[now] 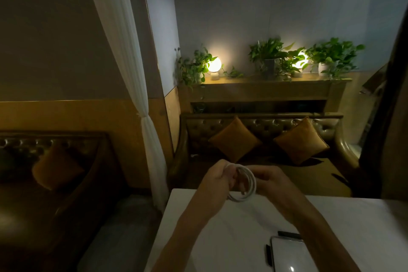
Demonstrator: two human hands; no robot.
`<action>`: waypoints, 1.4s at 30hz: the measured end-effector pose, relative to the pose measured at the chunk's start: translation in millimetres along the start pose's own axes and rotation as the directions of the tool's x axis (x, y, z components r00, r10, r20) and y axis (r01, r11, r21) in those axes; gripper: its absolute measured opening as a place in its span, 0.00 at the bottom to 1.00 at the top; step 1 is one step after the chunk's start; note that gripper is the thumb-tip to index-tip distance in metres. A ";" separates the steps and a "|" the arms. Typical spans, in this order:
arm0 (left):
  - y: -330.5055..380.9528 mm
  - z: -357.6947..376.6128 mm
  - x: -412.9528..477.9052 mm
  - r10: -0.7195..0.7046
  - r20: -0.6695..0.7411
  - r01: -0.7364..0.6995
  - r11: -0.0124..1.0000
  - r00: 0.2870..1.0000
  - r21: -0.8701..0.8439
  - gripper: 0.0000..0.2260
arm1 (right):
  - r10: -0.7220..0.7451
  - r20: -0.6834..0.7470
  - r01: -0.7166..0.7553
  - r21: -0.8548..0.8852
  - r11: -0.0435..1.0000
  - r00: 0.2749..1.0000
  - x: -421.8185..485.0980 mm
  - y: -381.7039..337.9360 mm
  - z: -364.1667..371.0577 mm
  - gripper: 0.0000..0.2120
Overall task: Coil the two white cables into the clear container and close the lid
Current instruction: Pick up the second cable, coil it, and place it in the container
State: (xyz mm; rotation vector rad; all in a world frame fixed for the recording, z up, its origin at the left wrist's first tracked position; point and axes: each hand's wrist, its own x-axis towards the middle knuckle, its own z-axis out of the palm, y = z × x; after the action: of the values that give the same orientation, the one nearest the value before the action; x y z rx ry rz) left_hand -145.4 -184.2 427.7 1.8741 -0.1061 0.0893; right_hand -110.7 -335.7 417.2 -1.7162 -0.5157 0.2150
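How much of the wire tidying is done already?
Less than half, it seems. Done: one white cable looks wound into loops. In hand: the left hand and right hand grip that coil above the table. Left: placing it in the clear container by the right forearm, coiling the second cable, which is not in view, then shutting the container.

Dim room, lamp-lit.
Two globe lamps (214, 64) and potted plants (268, 55) on shelf (242, 89) above tufted sofa (267, 127); white curtain (123, 40) tied left.
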 end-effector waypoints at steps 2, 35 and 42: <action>-13.6 -3.5 3.4 -0.039 -0.016 0.040 0.997 0.999 0.063 0.12 | 0.103 0.021 -0.105 0.174 0.979 0.994 -0.3 2.9 9.9 0.12; -52.2 -13.0 3.0 -0.030 0.085 0.059 0.931 0.996 -0.361 0.12 | -0.077 -0.611 0.111 0.019 0.994 0.788 -0.8 56.1 41.8 0.09; -60.3 -3.5 3.7 -0.105 0.000 0.097 0.921 0.994 -0.378 0.08 | -0.009 -0.641 0.061 0.059 0.996 0.768 -10.4 56.8 23.3 0.07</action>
State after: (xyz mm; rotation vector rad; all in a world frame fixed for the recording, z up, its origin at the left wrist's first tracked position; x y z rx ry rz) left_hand -134.6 -162.9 372.1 1.4883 -0.0096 0.0146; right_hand -117.2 -327.3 355.8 -1.5775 -0.0226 -0.3788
